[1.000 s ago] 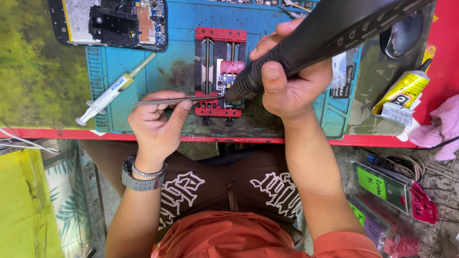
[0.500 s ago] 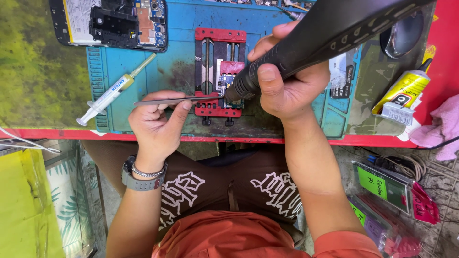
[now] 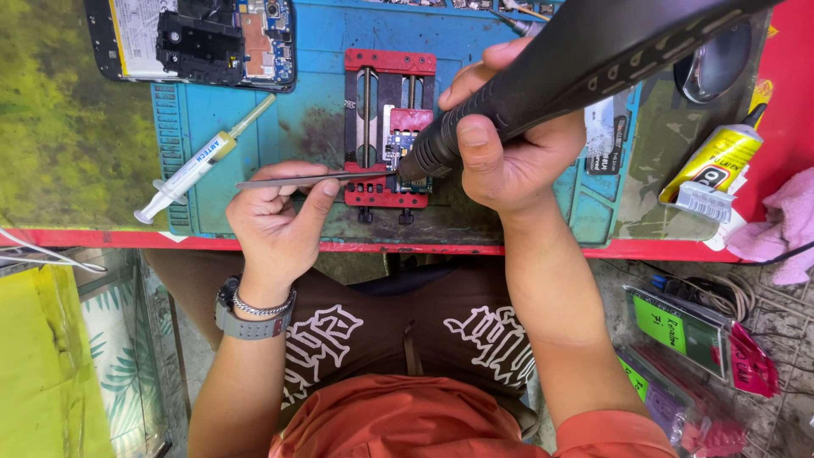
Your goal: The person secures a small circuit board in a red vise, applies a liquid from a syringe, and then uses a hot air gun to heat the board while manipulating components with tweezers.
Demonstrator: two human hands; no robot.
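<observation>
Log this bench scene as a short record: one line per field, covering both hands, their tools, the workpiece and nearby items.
left hand: pinches tweezers, tips at the board
right hand: grips black hot-air wand, nozzle down at the board
board: small, clamped in red holder
mat: blue, under the holder
syringe: on mat, left of the holder
phone: opened, top left
glue tube: yellow, right side
cloth: pink, far right
</observation>
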